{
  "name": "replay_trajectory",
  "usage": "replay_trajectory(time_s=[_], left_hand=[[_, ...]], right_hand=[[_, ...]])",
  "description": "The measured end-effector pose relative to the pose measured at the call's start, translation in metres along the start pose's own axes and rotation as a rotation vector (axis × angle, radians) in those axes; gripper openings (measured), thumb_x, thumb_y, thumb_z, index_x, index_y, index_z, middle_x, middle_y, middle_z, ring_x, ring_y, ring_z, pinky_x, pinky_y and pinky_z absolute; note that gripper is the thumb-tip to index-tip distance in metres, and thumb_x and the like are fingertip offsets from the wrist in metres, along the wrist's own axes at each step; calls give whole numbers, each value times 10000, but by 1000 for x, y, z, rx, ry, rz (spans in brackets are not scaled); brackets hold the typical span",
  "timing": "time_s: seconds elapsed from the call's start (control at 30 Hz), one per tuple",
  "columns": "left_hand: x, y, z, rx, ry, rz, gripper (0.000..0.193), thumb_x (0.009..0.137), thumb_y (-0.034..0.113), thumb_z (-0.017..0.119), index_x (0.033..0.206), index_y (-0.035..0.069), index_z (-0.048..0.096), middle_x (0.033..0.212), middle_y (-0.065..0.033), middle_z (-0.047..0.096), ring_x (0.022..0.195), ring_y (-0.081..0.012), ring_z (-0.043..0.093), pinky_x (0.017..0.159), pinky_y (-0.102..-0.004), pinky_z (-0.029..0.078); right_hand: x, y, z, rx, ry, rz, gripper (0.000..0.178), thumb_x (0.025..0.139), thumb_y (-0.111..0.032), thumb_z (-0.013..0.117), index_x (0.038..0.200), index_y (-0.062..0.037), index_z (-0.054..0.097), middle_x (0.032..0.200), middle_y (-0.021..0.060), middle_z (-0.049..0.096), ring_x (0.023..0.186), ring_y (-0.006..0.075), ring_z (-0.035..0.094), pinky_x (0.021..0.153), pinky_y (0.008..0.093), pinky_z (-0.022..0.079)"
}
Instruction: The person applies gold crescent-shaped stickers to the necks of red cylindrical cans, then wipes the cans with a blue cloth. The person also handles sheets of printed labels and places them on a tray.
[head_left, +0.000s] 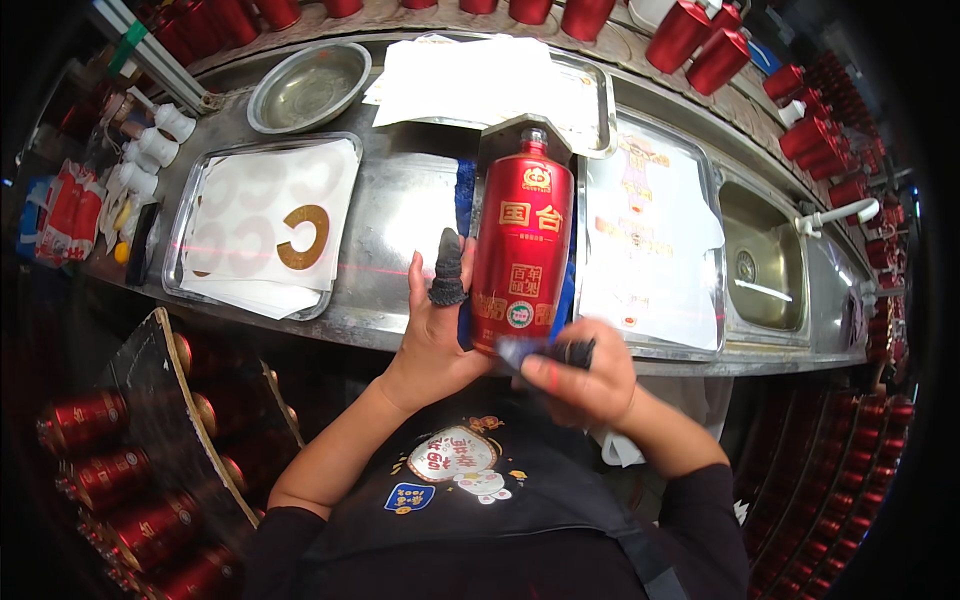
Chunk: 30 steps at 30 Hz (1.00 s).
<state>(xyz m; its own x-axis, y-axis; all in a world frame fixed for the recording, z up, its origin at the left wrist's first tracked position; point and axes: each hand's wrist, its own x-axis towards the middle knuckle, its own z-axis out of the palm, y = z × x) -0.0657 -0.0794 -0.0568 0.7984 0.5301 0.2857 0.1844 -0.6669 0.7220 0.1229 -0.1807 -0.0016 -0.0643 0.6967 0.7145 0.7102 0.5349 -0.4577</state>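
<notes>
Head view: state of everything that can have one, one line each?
Red bottle: label side up, neck away from the person; cannot tell if capped
Left hand: open, at the bottle's lower left
Right hand: blurred, fingers bent, at the bottle's lower end
Left sheets: stacked unevenly
Gold C-shape: lying on the top left sheet
Metal bowl: upright
Sink: uncovered, drain visible
Tap: no stream visible

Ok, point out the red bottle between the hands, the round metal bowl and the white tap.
Red bottle (524,248): head view, middle of its printed face.
Round metal bowl (310,92): head view, bare inner bottom.
White tap (838,213): head view, along its spout.
</notes>
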Motion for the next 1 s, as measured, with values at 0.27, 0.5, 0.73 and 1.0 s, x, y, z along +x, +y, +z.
replay_trajectory(time_s=[0.27,0.5,0.73,1.0], left_hand=[[3,-9,1,99,-62,41,1128,724,449,851,1559,46,209,1512,-169,445,1422,-354,398,1168,-639,-29],[-1,-5,7,0,64,5,1078,719,343,885,1535,35,250,1499,-242,418,1409,-395,389,1157,-554,178],[-26,21,19,137,204,70,666,760,312,847,1324,47,611,1567,-292,322,1464,-478,280,1157,-658,52],[-39,15,25,204,301,-42,392,756,282,839,973,-27,732,1532,-327,357,1468,-473,278,1148,-675,46]], right_hand=[[32,36,-8,-369,240,-94,193,760,-59,791,928,-68,695,781,58,644,715,196,622,616,306,490],[-83,-24,31,202,464,996,160,887,-112,764,954,-31,644,859,20,647,746,78,580,665,226,483],[-40,-46,28,107,533,624,174,888,-112,770,948,-20,634,868,18,623,779,75,560,707,235,470],[-68,-25,32,245,683,858,138,942,-94,709,954,-29,587,874,-19,582,789,26,496,721,174,429]])
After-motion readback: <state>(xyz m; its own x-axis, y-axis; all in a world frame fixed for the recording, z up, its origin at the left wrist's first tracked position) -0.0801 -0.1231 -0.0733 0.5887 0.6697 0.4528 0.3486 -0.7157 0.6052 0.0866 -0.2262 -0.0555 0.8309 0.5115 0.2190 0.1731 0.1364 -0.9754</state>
